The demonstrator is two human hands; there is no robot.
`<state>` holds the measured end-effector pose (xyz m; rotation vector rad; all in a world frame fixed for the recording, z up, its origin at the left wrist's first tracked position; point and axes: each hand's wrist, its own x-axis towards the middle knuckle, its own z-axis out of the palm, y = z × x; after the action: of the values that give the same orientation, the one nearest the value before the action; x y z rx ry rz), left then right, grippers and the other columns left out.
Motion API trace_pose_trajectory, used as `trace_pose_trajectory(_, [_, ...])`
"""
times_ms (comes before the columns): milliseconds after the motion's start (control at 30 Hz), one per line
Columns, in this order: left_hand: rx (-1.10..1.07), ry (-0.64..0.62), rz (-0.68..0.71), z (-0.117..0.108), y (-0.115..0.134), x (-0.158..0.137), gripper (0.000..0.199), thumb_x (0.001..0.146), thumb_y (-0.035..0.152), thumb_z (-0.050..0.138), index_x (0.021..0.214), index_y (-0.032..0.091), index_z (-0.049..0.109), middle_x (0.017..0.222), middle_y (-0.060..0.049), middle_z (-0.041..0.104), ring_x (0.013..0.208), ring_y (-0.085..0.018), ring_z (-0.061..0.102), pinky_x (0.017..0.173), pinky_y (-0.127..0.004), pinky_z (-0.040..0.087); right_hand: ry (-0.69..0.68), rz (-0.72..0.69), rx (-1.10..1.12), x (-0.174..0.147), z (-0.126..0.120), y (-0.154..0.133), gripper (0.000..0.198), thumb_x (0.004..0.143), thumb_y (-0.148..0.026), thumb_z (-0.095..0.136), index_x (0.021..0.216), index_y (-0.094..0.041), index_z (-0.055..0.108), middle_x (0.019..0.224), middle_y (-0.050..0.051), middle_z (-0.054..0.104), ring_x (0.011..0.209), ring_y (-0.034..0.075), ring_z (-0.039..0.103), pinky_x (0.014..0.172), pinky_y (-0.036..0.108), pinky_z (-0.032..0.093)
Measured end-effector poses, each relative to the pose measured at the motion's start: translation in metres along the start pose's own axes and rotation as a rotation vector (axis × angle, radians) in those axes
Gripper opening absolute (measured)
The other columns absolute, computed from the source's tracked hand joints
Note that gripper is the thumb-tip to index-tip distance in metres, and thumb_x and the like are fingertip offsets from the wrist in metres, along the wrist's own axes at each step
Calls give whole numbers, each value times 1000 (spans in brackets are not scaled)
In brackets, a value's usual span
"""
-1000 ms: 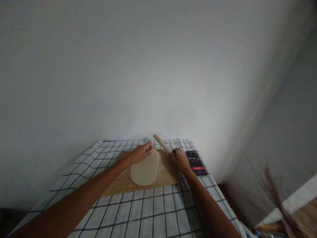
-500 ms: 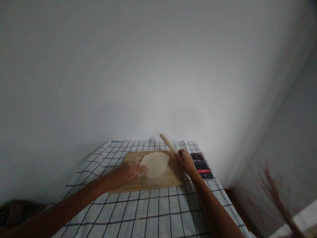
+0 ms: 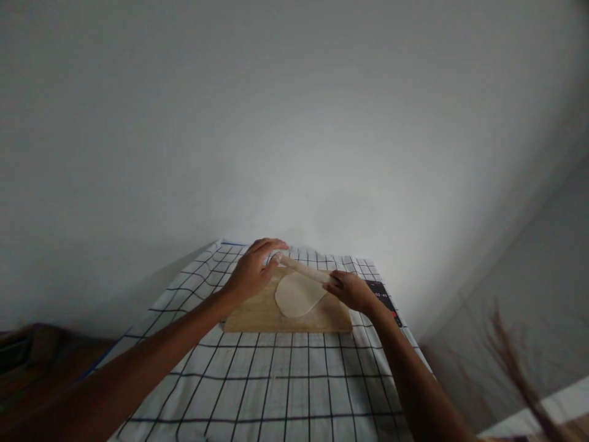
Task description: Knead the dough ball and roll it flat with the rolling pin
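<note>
A flat, pale sheet of dough (image 3: 297,298) lies on a wooden board (image 3: 257,319). Over its far edge a slim wooden rolling pin (image 3: 304,269) slants from upper left to lower right. My right hand (image 3: 350,290) is wrapped round the pin's right end. At the other end, my left hand (image 3: 257,265) has its fingers stretched out and its thumb apart, close by the tip of the pin; whether the thumb touches it is hard to make out. The far rim of the dough is partly hidden under the pin.
A white cloth with dark grid lines (image 3: 276,380) covers the table. Right of the board, a phone (image 3: 385,301) showing a timer lies partly behind my right arm. A pale wall (image 3: 294,123) rises behind the table. Blurred brown stems (image 3: 515,362) stand at the lower right.
My left hand has left the dough's left edge and risen to the pin's far end. The pin, still in my right hand, has swung to lie more crosswise. The camera view has shifted slightly.
</note>
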<state>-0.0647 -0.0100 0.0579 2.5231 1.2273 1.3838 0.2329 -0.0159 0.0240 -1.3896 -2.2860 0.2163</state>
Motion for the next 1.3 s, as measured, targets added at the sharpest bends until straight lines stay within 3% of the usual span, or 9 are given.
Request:
trace_pose_trajectory(167, [33, -232, 22, 31, 0, -23, 37, 98, 23, 41, 130, 22, 60, 134, -6, 63, 129, -22, 54, 112, -42, 41, -98, -80, -71, -38, 8, -31, 28, 99, -47, 51, 105, -21, 62, 103, 5, 67, 87, 18, 64, 70, 25, 41])
trace_pose_trajectory(333, [221, -354, 73, 56, -5, -57, 47, 100, 26, 35, 145, 17, 47, 152, -12, 48, 144, -26, 38, 119, -51, 29, 12, -38, -177, -64, 34, -41, 33, 104, -48, 39, 113, -26, 63, 108, 6, 64, 101, 21, 60, 82, 29, 46])
trace_pose_trajectory(467, [362, -349, 80, 66, -9, -49, 50, 98, 28, 38, 147, 17, 46, 154, -12, 45, 147, -28, 33, 121, -53, 21, 138, 86, -316, -43, 42, -26, 37, 106, -40, 30, 118, -24, 61, 116, 10, 61, 109, 24, 55, 94, 37, 44])
trace_pose_trajectory(600, [475, -346, -26, 86, -25, -27, 52, 96, 26, 38, 146, 16, 48, 155, -13, 43, 147, -30, 32, 121, -55, 18, 71, 162, -340, 0, 39, -1, 40, 107, -37, 27, 114, -22, 62, 119, 11, 62, 110, 23, 57, 91, 37, 46])
trace_pose_trajectory(733, [510, -362, -150, 101, -39, -16, 53, 96, 29, 39, 148, 19, 46, 157, -13, 39, 148, -33, 31, 117, -61, 20, 39, 131, -327, 35, 39, 19, 37, 106, -32, 30, 118, -20, 63, 123, 11, 63, 113, 22, 57, 97, 36, 45])
trace_pose_trajectory(833, [513, -359, -179, 101, -38, -19, 53, 95, 31, 40, 147, 18, 47, 156, -14, 41, 147, -35, 32, 115, -62, 23, 15, 92, -321, 39, 42, 25, 37, 106, -29, 30, 122, -21, 63, 128, 10, 63, 124, 21, 53, 107, 38, 40])
trace_pose_trajectory(967, [508, -307, -86, 92, -22, -34, 50, 96, 28, 39, 142, 15, 52, 151, -15, 48, 145, -34, 36, 116, -59, 25, 25, 68, -327, 14, 48, 20, 38, 105, -30, 30, 127, -21, 61, 141, 10, 57, 140, 24, 40, 116, 47, 32])
trace_pose_trajectory(1133, [419, -305, -7, 73, 3, -48, 48, 96, 28, 39, 137, 10, 56, 147, -17, 53, 141, -33, 42, 117, -57, 28, 117, 25, -272, -32, 50, -4, 40, 106, -31, 28, 132, -24, 57, 146, 6, 53, 144, 24, 37, 116, 49, 34])
trace_pose_trajectory(1300, [351, -305, 75, 56, 18, -68, 49, 99, 27, 37, 143, 10, 49, 152, -15, 47, 144, -29, 39, 119, -51, 30, 113, 28, -186, -66, 46, -31, 41, 106, -34, 31, 142, -28, 50, 148, 3, 53, 143, 23, 40, 115, 47, 39])
